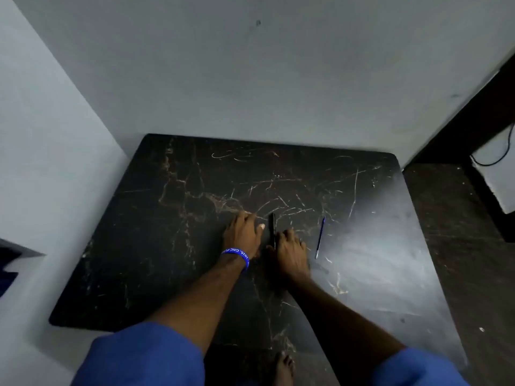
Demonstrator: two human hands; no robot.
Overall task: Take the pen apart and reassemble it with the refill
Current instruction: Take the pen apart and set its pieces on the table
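Black slim pen (272, 227) lies between both hands on scratched marble-patterned table (139, 246).

Black marble-look table (167, 246) with pale veins and scratches, rounded corners, pushed into a corner of grey wall (250, 73). Small dark mark (258, 22) on the wall, high above the grip spot. Blue wristband (237, 255) with white lettering, just below-left of the grip. Blue sleeves (145, 360) at the bottom edge, both sides. Bare toes (284, 363) on the floor, straight below the grip, near the frame bottom. Dark floor (457, 246) to the right of the table. Far upper right: white box (498, 174) with a black cable (493, 160) looping over it, under a dark wood piece (473, 115). Far left edge: dark blue thing (7, 260), can't tell what.
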